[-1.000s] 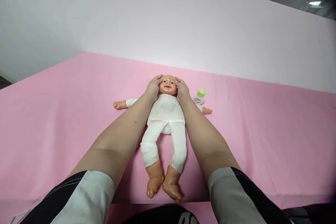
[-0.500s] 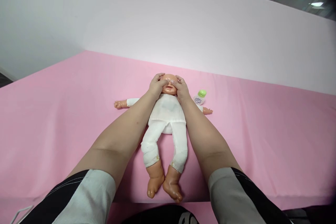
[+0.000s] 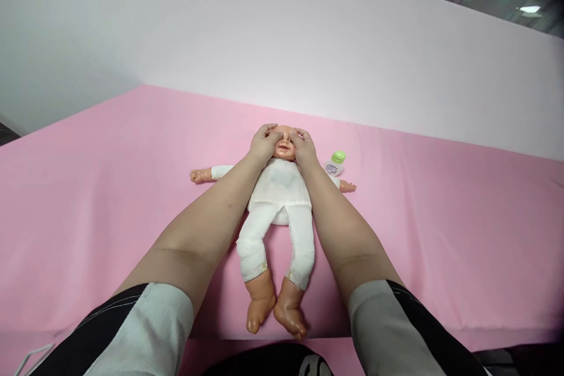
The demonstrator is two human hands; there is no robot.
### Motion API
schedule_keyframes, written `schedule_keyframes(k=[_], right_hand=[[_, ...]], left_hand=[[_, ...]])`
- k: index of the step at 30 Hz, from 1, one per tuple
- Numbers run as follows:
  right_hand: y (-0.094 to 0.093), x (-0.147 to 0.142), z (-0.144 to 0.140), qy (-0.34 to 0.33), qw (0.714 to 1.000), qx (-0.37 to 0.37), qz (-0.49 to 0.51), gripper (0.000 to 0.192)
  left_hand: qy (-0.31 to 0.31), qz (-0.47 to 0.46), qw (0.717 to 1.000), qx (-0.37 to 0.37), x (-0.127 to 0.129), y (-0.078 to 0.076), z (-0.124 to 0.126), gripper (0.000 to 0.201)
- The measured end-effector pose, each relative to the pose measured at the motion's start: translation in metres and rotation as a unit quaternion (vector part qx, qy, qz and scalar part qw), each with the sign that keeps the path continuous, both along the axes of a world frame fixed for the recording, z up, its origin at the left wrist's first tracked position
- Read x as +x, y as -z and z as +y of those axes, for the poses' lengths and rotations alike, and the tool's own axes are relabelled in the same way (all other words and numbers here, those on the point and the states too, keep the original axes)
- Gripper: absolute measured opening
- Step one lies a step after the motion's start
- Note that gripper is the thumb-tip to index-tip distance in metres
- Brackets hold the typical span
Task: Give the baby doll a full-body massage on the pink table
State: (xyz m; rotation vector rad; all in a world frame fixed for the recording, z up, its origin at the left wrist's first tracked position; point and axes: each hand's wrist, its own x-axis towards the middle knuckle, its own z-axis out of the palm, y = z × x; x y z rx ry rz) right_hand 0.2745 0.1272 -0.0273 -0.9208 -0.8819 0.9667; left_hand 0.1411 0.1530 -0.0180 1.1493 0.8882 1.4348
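A baby doll (image 3: 282, 185) with a white cloth body lies on its back, its bare feet toward me and its arms spread to the sides. My left hand (image 3: 264, 144) cups the left side of the doll's head (image 3: 285, 151), thumb lying across the face near the eye. On the opposite side my right hand (image 3: 304, 145) holds the head the same way, its thumb by the other eye. The doll's eyes are mostly covered by my thumbs, while its nose and mouth show between them.
A small clear bottle (image 3: 333, 165) with a green cap stands or leans near the doll's arm on the right. Pink cloth (image 3: 132, 188) covers the table. Behind it rises a white wall (image 3: 282, 41), with a dark patterned surface above at the right.
My thumbs have moved apart, outward from the middle of the doll's face, so more of the nose shows. Both hands stay around the head, and the doll lies as before.
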Motion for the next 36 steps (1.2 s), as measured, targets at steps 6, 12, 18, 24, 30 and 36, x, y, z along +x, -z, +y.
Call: schedule_keyframes(k=[6, 12, 18, 24, 30, 36], right_hand=[[0.003, 0.005, 0.005, -0.033, 0.996, -0.027, 0.08, 0.045], [0.002, 0.007, 0.0, -0.058, 0.991, -0.041, 0.117, 0.054], [-0.001, 0.003, -0.007, -0.047, 0.998, 0.028, 0.022, 0.061], [0.0, 0.007, -0.007, 0.014, 0.996, 0.044, -0.077, 0.06], [0.001, 0.005, 0.002, 0.037, 0.995, 0.013, -0.097, 0.042], [0.0, 0.003, 0.003, -0.025, 0.999, -0.037, 0.003, 0.049]], left_hand=[[0.071, -0.077, 0.993, -0.056, -0.008, 0.001, -0.001, 0.059], [0.088, -0.127, 0.985, -0.084, -0.015, 0.001, -0.003, 0.067], [0.059, -0.067, 0.996, 0.012, -0.01, -0.002, -0.01, 0.067], [0.015, 0.02, 0.997, 0.068, -0.007, 0.0, -0.006, 0.063], [0.021, 0.01, 0.998, 0.058, -0.006, 0.006, 0.002, 0.054], [0.065, -0.076, 0.994, -0.035, -0.009, 0.006, 0.002, 0.05]])
